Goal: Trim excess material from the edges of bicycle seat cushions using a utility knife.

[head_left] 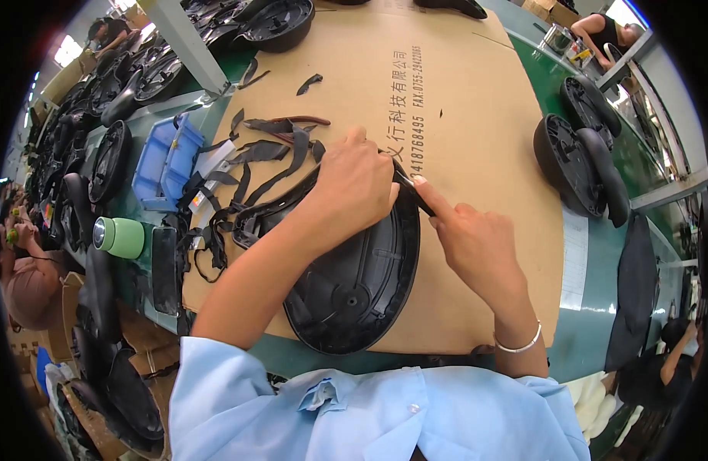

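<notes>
A black seat (354, 265) lies underside up on a brown cardboard sheet (484, 307), its ribbed plastic shell showing. My left hand (355, 180) is closed over its far rim, with the fingers curled on the edge material. In my right hand (477, 242) is a slim dark knife (425, 206); its tip meets the rim just right of my left hand. The index finger stretches along the tool. Cut black strips (266, 151) are scattered left of the seat, some touching its rim. My left forearm hides part of the shell.
To the left are a blue plastic bin (166, 165), a green cup (124, 237) and a dark phone-like slab (166, 269). More black seats (565, 165) stand at the right, with others (273, 27) at the far left. A white post (186, 46) rises there. Other people work around.
</notes>
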`<move>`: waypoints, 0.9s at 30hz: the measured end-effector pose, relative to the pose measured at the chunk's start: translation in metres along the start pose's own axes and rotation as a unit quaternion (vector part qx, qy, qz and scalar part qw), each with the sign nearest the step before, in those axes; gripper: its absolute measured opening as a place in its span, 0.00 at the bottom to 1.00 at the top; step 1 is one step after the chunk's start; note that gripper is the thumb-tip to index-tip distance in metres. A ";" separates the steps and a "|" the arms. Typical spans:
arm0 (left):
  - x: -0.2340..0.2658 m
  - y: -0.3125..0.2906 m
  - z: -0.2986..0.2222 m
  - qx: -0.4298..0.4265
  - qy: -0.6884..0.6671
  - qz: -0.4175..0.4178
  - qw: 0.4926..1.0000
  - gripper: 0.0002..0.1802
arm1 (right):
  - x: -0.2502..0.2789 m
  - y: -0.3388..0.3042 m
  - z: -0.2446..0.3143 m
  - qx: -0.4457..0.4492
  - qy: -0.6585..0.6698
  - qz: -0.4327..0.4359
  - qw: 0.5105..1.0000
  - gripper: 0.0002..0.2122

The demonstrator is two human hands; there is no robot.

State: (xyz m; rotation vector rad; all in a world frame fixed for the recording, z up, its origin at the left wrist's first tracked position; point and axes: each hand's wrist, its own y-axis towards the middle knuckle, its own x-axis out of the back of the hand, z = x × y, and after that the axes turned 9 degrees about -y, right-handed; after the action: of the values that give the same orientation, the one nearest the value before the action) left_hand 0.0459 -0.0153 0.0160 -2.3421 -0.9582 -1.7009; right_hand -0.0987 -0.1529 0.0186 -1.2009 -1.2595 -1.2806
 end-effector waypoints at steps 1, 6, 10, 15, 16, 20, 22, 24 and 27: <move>-0.001 0.004 0.004 -0.002 0.043 0.025 0.999 0.11 | -0.004 -0.002 0.005 -0.002 -0.023 -0.003 1.000 0.28; 0.029 0.006 0.024 0.261 -0.373 -0.002 0.890 0.11 | 0.006 -0.047 0.031 -0.069 -0.031 0.033 0.997 0.26; 0.037 -0.010 0.015 0.092 -0.621 -0.246 0.739 0.12 | 0.018 -0.075 0.041 -0.121 0.029 0.080 0.989 0.27; 0.035 -0.009 -0.031 0.143 -0.258 0.012 0.955 0.16 | 0.019 -0.054 0.007 -0.065 -0.025 0.035 0.997 0.27; 0.028 -0.010 -0.033 0.144 -0.256 0.008 0.956 0.16 | 0.021 -0.046 -0.001 -0.039 -0.021 0.030 0.999 0.26; -0.017 -0.015 -0.011 -0.048 0.007 0.006 0.999 0.12 | 0.018 -0.033 -0.007 0.005 -0.028 0.012 1.000 0.25; -0.013 -0.002 -0.001 0.057 -0.196 0.031 0.979 0.11 | 0.017 -0.040 -0.003 -0.003 -0.042 0.026 0.999 0.27; 0.006 -0.007 0.013 0.205 -0.482 -0.019 0.852 0.13 | 0.017 -0.065 0.012 -0.019 -0.038 0.037 0.998 0.26; 0.017 -0.015 0.023 0.113 -0.718 -0.274 0.629 0.12 | 0.035 -0.101 0.030 -0.069 0.045 0.096 0.992 0.27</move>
State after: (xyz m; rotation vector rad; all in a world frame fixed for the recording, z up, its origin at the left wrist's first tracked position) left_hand 0.0599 0.0137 0.0188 -3.0149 -1.9176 0.8495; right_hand -0.2007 -0.1199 0.0451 -1.3134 -0.9767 -1.2804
